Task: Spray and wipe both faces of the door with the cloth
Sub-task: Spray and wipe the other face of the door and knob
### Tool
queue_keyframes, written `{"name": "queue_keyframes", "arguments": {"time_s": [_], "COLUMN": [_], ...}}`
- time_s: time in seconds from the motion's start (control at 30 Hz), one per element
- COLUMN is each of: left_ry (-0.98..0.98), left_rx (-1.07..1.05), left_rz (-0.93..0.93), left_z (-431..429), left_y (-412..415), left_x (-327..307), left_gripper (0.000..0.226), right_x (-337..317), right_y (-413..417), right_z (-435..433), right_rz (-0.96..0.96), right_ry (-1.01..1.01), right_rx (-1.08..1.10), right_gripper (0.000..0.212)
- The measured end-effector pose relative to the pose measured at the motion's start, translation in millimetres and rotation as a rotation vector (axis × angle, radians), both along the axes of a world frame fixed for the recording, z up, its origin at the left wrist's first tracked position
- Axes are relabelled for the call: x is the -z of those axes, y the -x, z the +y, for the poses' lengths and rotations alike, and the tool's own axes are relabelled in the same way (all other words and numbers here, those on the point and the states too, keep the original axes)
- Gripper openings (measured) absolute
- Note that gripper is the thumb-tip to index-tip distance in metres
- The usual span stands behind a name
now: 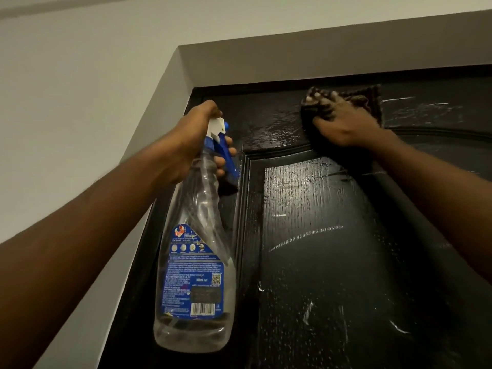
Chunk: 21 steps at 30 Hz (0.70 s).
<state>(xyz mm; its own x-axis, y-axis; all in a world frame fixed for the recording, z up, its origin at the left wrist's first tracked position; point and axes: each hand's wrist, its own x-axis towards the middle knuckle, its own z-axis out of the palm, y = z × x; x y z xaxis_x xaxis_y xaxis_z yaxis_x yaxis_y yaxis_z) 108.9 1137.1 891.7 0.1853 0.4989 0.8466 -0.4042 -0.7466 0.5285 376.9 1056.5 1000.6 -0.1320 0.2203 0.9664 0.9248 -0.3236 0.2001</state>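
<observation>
while the right hand (343,121) is pressing the cloth (372,102), fingers spread, high on the door (319,235), streaks (415,102) are lying to its right; the left hand (194,142) is gripping the spray bottle (197,262).

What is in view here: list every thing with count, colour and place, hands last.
door: one, glossy black with wet streaks, fills the centre and right
door frame: one, black, along the door's left and top edges
wall: one, pale grey-white, left of and above the door
cloth: one, dark, against the top of the door
spray bottle: one, clear with blue label and blue-white trigger, in front of the door's left edge
left hand: one, grips the spray bottle's neck
right hand: one, presses the cloth on the door
</observation>
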Motion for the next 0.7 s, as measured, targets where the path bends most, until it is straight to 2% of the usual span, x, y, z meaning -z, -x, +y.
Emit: {"name": "queue_keyframes", "arguments": {"time_s": [0.07, 0.17, 0.27, 0.37, 0.43, 0.5, 0.7], "left_ry": [0.005, 0.012, 0.013, 0.002, -0.008, -0.017, -0.034], "left_rx": [0.016, 0.024, 0.001, -0.031, -0.028, 0.032, 0.109], "left_rz": [0.008, 0.003, -0.003, 0.001, -0.008, -0.018, 0.005], "left_z": [3.9, 13.7, 22.7, 24.4, 20.5, 15.6, -5.1], "left_y": [2.0, 4.6, 3.3, 1.0, -0.6, -1.7, -17.9], "left_x": [1.3, 2.0, 2.8, 1.9, 1.9, 3.4, 4.9], "left_gripper": [0.032, 0.033, 0.034, 0.036, 0.036, 0.035, 0.033], "right_x": [-23.4, -57.2, -63.8, -43.1, -21.1, 3.3, 54.2], "right_y": [2.9, 28.8, 54.1, 58.3, 48.8, 33.1, -10.9], "right_z": [5.0, 32.9, 52.3, 53.9, 46.3, 34.4, -7.1], "right_rz": [0.047, 0.076, -0.013, -0.191, -0.205, -0.189, -0.093], "right_ry": [-0.068, -0.068, -0.046, 0.119, 0.198, 0.217, 0.038], "right_rx": [0.045, 0.086, 0.097, 0.077, 0.021, -0.040, -0.077], "right_gripper": [0.068, 0.065, 0.065, 0.069, 0.081, 0.080, 0.062]}}
